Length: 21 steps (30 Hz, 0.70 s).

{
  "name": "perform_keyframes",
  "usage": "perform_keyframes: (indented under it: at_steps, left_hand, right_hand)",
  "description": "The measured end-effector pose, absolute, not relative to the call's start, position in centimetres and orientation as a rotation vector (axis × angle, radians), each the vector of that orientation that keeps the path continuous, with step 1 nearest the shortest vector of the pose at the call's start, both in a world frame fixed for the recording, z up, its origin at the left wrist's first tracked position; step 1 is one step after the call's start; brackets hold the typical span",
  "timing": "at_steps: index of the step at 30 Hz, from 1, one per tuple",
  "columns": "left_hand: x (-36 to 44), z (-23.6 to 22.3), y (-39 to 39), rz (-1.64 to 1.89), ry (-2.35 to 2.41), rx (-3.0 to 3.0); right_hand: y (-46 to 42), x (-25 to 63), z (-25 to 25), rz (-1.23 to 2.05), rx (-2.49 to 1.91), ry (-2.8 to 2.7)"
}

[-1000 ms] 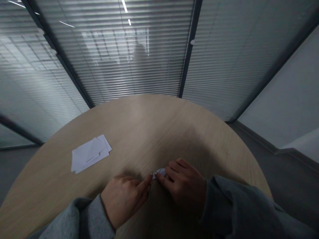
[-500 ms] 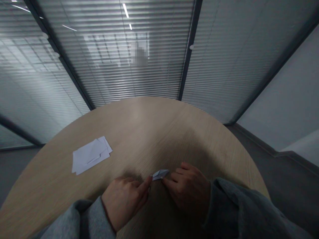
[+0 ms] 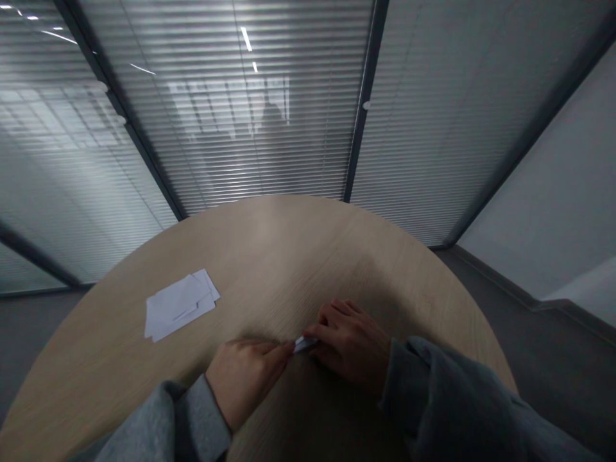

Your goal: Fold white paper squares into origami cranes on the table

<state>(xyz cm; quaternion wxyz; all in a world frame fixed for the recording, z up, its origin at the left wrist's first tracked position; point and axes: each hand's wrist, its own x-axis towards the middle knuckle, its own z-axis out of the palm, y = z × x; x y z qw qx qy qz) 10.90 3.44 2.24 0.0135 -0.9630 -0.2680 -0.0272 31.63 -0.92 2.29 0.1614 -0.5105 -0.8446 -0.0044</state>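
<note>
A small folded piece of white paper (image 3: 305,344) lies on the round wooden table (image 3: 289,256), close to its near edge. My left hand (image 3: 248,378) has its fingers curled, and its forefinger presses on the paper's left end. My right hand (image 3: 351,343) covers the paper's right part, its fingers bent down onto it. Only a small tip of the paper shows between the two hands. Both arms wear grey sleeves.
A loose pile of white paper sheets (image 3: 180,305) lies on the table's left side. Behind the table stand glass walls with closed blinds (image 3: 269,115) and dark frames. Grey floor (image 3: 553,346) runs along the right.
My right hand has slid left over the folded paper, so less of it shows. My left hand has stayed at the paper's left end. The view has dipped slightly.
</note>
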Motion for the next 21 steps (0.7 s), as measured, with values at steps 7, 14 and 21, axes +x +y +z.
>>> perform_keyframes:
  at_steps: [7, 14, 21]
  left_hand:
    - [10.6, 2.7, 3.4, -0.479, -1.096, -3.014]
    - [11.8, 2.9, 3.0, -0.911, -1.686, -3.335]
    - [12.8, 2.3, 4.4, -2.032, -1.811, -3.244]
  right_hand:
    - [-0.4, 32.0, 2.0, -0.145, -1.464, -2.4]
    - [0.1, 31.1, 2.4, 0.01, -1.536, -2.054]
    - [0.6, 28.9, 3.7, 0.021, -1.418, -1.935]
